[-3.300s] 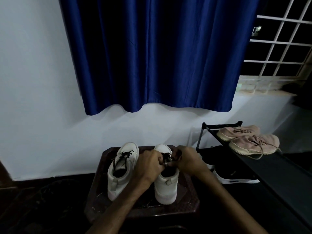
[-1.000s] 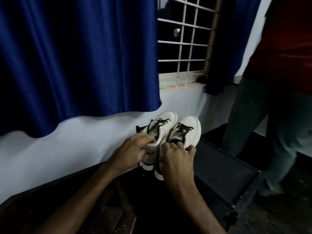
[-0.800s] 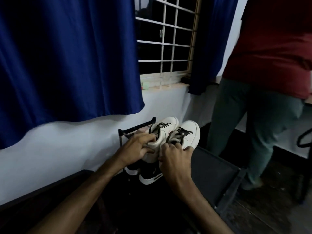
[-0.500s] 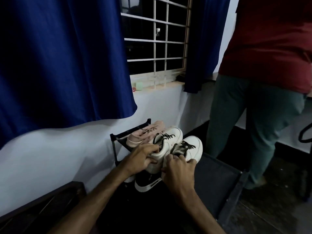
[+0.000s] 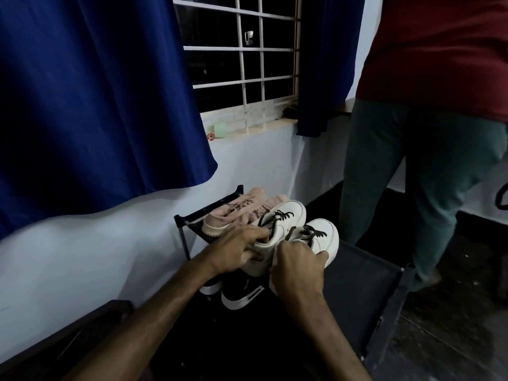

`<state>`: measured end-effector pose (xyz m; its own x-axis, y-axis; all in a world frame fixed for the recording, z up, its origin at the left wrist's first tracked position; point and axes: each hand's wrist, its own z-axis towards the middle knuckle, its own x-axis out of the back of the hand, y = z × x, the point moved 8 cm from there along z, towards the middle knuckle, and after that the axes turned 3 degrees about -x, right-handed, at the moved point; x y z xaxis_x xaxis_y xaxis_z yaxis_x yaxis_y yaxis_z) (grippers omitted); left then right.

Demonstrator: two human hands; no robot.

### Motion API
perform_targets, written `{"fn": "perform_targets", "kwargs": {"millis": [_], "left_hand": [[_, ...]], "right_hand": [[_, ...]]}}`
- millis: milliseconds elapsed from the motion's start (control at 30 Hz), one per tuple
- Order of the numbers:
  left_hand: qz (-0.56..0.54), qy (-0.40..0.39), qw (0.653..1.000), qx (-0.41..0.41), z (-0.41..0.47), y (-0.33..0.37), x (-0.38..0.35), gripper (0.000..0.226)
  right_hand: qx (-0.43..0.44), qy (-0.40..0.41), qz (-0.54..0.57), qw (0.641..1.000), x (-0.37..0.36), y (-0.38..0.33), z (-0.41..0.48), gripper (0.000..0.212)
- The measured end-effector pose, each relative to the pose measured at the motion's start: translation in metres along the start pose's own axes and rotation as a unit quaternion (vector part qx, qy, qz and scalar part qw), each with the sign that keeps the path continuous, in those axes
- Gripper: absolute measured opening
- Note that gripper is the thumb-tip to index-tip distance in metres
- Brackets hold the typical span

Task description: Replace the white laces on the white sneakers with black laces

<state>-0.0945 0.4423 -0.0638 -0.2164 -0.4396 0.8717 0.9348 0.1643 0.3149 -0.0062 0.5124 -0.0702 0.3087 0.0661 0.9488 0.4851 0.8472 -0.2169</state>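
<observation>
Two white sneakers (image 5: pixel 293 215), both threaded with black laces (image 5: pixel 283 215), are held side by side over the top shelf of the shoe rack (image 5: pixel 365 284), just beside the pink shoes (image 5: pixel 233 213). Can't tell if the soles touch the shelf. Left hand (image 5: pixel 236 250) grips the left sneaker (image 5: pixel 270 244) at the collar, fingers (image 5: pixel 257 235) curled onto its rim. Right hand (image 5: pixel 297 269) wraps the heel of the right sneaker (image 5: pixel 325 239), fingers (image 5: pixel 320 255) curled round its side. Handling guess: light, stiff soles, soft uppers that dent if squeezed, smooth sides may slip. Heel and collar are the firm holds. Keep off the laces. Relacing looks finished; step in hand looks like shelving the pair.
</observation>
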Motion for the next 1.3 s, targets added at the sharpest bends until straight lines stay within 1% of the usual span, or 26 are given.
{"fn": "perform_targets", "kwargs": {"millis": [67, 133, 233, 300, 367, 467, 533, 667, 767, 833, 900, 933, 1000, 1067, 1133, 1167, 1267, 1300], "left_hand": [[-0.004, 0.012, 1.000, -0.016, 0.003, 0.008, -0.004, 0.036], [-0.009, 0.017, 0.999, -0.029, 0.005, 0.015, -0.008, 0.034], [-0.011, 0.015, 1.000, -0.025, 0.008, 0.013, -0.013, 0.032], [-0.002, -0.010, 1.000, -0.011, 0.012, 0.010, -0.018, 0.030], [-0.003, -0.055, 0.998, 0.013, 0.016, 0.007, -0.025, 0.028], [0.016, -0.093, 0.995, 0.040, 0.022, 0.003, -0.029, 0.031], [0.035, -0.089, 0.994, 0.050, 0.021, 0.003, -0.027, 0.032], [0.090, -0.053, 0.994, 0.042, 0.014, 0.013, -0.021, 0.035], [0.128, -0.045, 0.989, 0.059, 0.008, 0.016, -0.022, 0.037], [0.134, -0.060, 0.986, 0.075, 0.002, 0.020, -0.025, 0.044], [0.132, -0.087, 0.983, 0.094, -0.007, 0.027, -0.028, 0.061], [0.138, -0.100, 0.980, 0.100, -0.010, 0.030, -0.029, 0.068], [0.147, -0.113, 0.977, 0.107, -0.018, 0.038, -0.027, 0.075], [0.153, -0.100, 0.977, 0.111, -0.025, 0.047, -0.016, 0.076], [0.150, -0.087, 0.977, 0.125, -0.031, 0.052, -0.001, 0.073], [0.141, -0.078, 0.977, 0.139, -0.038, 0.056, 0.010, 0.073], [0.138, -0.014, 0.976, 0.168, -0.058, 0.055, 0.045, 0.072], [0.153, -0.007, 0.971, 0.183, -0.064, 0.057, 0.057, 0.073]], "right_hand": [[-0.018, -0.021, -0.007, 1.000, 0.006, 0.007, -0.002, 0.019], [-0.030, -0.038, -0.009, 0.999, 0.008, 0.012, -0.004, 0.020], [-0.044, -0.034, -0.002, 0.998, 0.009, 0.018, -0.006, 0.019], [-0.043, -0.040, -0.004, 0.998, 0.006, 0.019, -0.006, 0.017], [-0.048, -0.046, -0.010, 0.998, 0.004, 0.020, -0.008, 0.019], [-0.051, -0.049, -0.017, 0.997, 0.005, 0.022, -0.007, 0.022], [-0.048, -0.050, -0.025, 0.997, 0.004, 0.021, -0.008, 0.025], [-0.043, -0.042, -0.032, 0.998, 0.004, 0.017, -0.009, 0.027], [-0.044, -0.044, -0.027, 0.998, 0.004, 0.017, -0.010, 0.026], [-0.044, -0.046, -0.023, 0.998, 0.005, 0.017, -0.011, 0.026], [-0.042, -0.049, -0.019, 0.998, 0.005, 0.018, -0.013, 0.026], [-0.047, -0.045, -0.023, 0.998, 0.006, 0.019, -0.014, 0.027], [-0.062, -0.025, -0.034, 0.997, 0.012, 0.021, -0.016, 0.029], [-0.071, 0.017, -0.040, 0.997, 0.025, 0.019, -0.021, 0.031], [-0.061, 0.052, -0.038, 0.996, 0.036, 0.013, -0.024, 0.037], [-0.052, 0.057, -0.028, 0.997, 0.041, 0.007, -0.028, 0.044], [-0.016, 0.081, -0.019, 0.996, 0.050, -0.013, -0.033, 0.060], [-0.016, 0.069, -0.030, 0.997, 0.048, -0.019, -0.034, 0.065]]}}
